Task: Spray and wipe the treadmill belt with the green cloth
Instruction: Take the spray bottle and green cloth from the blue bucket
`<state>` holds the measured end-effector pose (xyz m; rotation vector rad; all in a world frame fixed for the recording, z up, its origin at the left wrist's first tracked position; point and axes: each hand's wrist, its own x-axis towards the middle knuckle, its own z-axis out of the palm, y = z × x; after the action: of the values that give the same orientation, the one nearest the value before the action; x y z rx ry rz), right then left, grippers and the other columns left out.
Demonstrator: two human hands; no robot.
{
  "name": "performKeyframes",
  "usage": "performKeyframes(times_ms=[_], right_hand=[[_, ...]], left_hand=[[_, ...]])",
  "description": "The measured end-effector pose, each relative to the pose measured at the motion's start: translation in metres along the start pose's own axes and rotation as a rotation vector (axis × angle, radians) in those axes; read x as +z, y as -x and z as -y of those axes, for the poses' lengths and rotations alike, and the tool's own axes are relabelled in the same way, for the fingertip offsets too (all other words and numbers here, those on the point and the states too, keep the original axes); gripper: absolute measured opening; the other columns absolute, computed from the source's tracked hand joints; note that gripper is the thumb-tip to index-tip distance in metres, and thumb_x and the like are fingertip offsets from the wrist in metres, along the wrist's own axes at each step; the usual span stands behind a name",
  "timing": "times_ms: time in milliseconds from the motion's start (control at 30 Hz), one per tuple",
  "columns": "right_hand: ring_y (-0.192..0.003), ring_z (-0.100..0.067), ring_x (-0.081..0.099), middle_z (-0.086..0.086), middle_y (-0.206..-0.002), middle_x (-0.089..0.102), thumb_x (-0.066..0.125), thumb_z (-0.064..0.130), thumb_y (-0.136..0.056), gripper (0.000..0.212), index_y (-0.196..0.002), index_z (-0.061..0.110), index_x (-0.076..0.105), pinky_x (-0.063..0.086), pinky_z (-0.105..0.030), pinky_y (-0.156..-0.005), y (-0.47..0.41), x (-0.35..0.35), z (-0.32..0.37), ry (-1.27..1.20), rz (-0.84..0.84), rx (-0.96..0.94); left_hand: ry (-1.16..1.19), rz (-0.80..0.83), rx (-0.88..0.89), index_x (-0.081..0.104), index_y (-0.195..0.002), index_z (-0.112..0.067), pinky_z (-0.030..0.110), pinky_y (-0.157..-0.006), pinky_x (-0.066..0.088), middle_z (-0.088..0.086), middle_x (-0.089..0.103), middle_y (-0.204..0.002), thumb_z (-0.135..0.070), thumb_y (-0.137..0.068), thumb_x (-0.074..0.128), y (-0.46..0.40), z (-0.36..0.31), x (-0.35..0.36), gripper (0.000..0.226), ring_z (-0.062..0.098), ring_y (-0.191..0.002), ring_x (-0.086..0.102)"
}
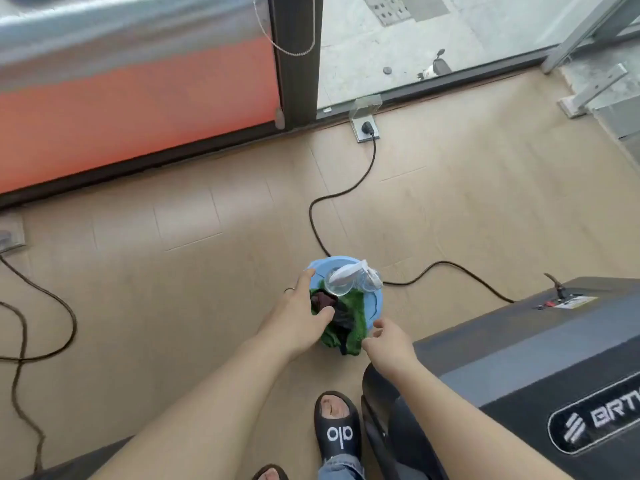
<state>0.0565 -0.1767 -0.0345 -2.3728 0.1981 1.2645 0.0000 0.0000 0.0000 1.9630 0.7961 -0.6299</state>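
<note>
Head view | green cloth (354, 317) in blue tub (375, 303) on floor, by spray bottle (349, 277) | left grip (301, 317) released, spread over dark rag (327, 303) | right grip (388, 344) at cloth's edge, pinch unclear | treadmill (519, 358) likely unsprayed, unwiped: all remains.

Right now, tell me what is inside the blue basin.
A clear spray bottle lies on top, beside a green cloth and a dark cloth. The left hand hides part of them, and the cloths cover the basin's bottom.
</note>
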Motion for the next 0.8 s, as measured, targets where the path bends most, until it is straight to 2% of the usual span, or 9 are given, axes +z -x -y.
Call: performKeyframes(times_ms=[67,133,233,367,433,500,600,700,800], right_hand=[[-0.095,-0.022,0.058,-0.005,-0.107,0.064,0.053,0.011,-0.092,0.01,-0.102,0.009,0.054,0.049,-0.035,-0.083,-0.037,0.016,-0.018,-0.052,-0.024,0.032],[-0.102,-0.022,0.058,-0.008,-0.123,0.063,0.05,0.015,-0.096,0.03,-0.124,0.008,0.057,0.047,-0.033,-0.083,-0.073,0.027,-0.03,-0.124,-0.031,0.084],[-0.107,-0.024,0.057,-0.01,-0.142,0.054,0.051,0.024,-0.099,0.051,-0.148,0.015,0.044,0.043,-0.032,-0.082,-0.117,0.044,-0.044,-0.254,-0.03,0.127],[-0.098,-0.021,0.056,-0.01,-0.145,0.049,0.053,0.025,-0.101,0.052,-0.151,0.02,0.039,0.044,-0.034,-0.091,-0.157,0.069,-0.055,-0.385,-0.03,0.139],[-0.103,-0.024,0.057,-0.011,-0.145,0.046,0.052,0.028,-0.1,0.051,-0.149,0.024,0.041,0.046,-0.037,-0.093,-0.166,0.078,-0.055,-0.418,-0.079,0.155],[-0.093,-0.02,0.057,-0.011,-0.139,0.046,0.054,0.032,-0.098,0.049,-0.146,0.028,0.044,0.047,-0.036,-0.087,-0.173,0.086,-0.055,-0.493,-0.087,0.204],[-0.094,-0.025,0.062,-0.006,-0.115,0.061,0.062,0.034,-0.087,0.038,-0.123,0.024,0.054,0.054,-0.043,-0.092,-0.182,0.095,-0.051,-0.587,-0.096,0.264],[-0.089,-0.029,0.066,-0.009,-0.098,0.069,0.069,0.033,-0.079,0.025,-0.091,0.013,0.06,0.057,-0.044,-0.089,-0.189,0.094,-0.047,-0.728,-0.092,0.341],[-0.095,-0.034,0.068,-0.016,-0.099,0.071,0.069,0.028,-0.087,0.021,-0.083,0.009,0.062,0.057,-0.045,-0.091,-0.187,0.091,-0.044,-0.725,-0.072,0.354]], left_hand=[[0.008,0.016,0.024,0.016,-0.164,-0.039,0.035,-0.108,0.042,0.003,0.045,-0.154,-0.04,-0.1,0.059,-0.033,0.008,0.021,0.076,0.024,-0.137,0.047],[0.039,0.035,0.013,0.019,-0.165,-0.036,0.029,-0.103,0.039,0.002,0.039,-0.157,-0.035,-0.101,0.061,-0.061,0.015,0.035,0.077,0.022,-0.136,0.048],[0.095,0.017,0.008,0.019,-0.164,-0.039,0.035,-0.104,0.049,-0.001,0.036,-0.147,-0.034,-0.096,0.07,-0.1,0.031,0.066,0.085,0.019,-0.119,0.056],[0.145,-0.022,-0.001,0.016,-0.16,-0.051,0.032,-0.091,0.052,-0.006,0.03,-0.137,-0.038,-0.09,0.076,-0.14,0.057,0.1,0.093,0.009,-0.09,0.058],[0.173,-0.051,0.033,0.021,-0.159,-0.053,0.032,-0.093,0.053,-0.008,0.031,-0.137,-0.039,-0.09,0.075,-0.152,0.064,0.109,0.088,0.006,-0.091,0.061],[0.163,-0.062,0.038,0.026,-0.157,-0.054,0.027,-0.088,0.052,-0.007,0.034,-0.134,-0.042,-0.093,0.072,-0.161,0.068,0.118,0.08,0.005,-0.091,0.06],[0.219,-0.066,0.025,0.029,-0.156,-0.055,0.017,-0.075,0.043,-0.004,0.038,-0.129,-0.041,-0.095,0.07,-0.174,0.069,0.128,0.074,0.005,-0.088,0.056],[0.242,-0.071,0.025,0.027,-0.157,-0.056,0.026,-0.093,0.043,0.0,0.039,-0.132,-0.042,-0.098,0.065,-0.186,0.069,0.135,0.071,0.011,-0.11,0.048],[0.204,-0.059,0.019,0.027,-0.156,-0.058,0.038,-0.112,0.039,0.002,0.037,-0.136,-0.045,-0.101,0.058,-0.195,0.071,0.137,0.065,0.02,-0.128,0.04]])
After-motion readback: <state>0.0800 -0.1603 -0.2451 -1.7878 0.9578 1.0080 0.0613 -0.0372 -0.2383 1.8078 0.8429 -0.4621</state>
